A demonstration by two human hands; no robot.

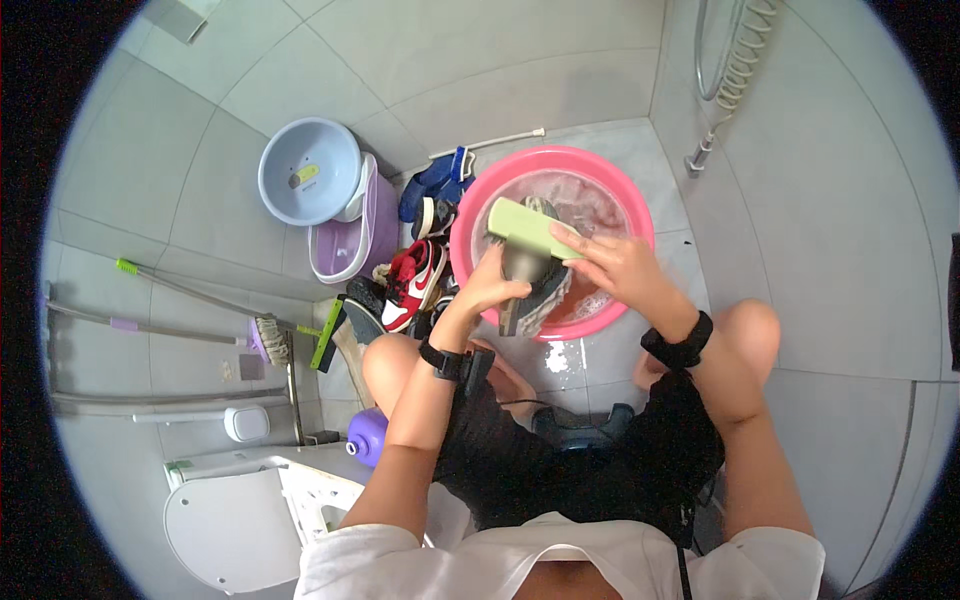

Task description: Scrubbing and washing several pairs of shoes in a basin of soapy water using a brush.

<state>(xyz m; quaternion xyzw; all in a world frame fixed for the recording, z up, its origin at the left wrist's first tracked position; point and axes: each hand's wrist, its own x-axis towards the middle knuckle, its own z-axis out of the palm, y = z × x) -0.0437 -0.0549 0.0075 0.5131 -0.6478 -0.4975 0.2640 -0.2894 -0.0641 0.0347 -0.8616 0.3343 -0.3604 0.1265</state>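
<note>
Over the near part of a pink basin (641, 207), my left hand (488, 283) grips a dark grey shoe (545, 288) with a pale patterned sole edge. My right hand (618, 268) is closed round one end of a light green scrubbing brush (524, 228), which lies across the top of the shoe. Its bristles are hidden beneath the green back. Foamy, reddish-brown water (590, 205) fills the basin. Part of the shoe's surface is blurred.
Left of the basin are a red and white sneaker (412, 287), other shoes and blue slippers (428, 187). A light blue basin (325, 150) rests on a purple bucket (345, 245). Mops (268, 340) lean at the left wall; a shower hose (745, 60) hangs at right.
</note>
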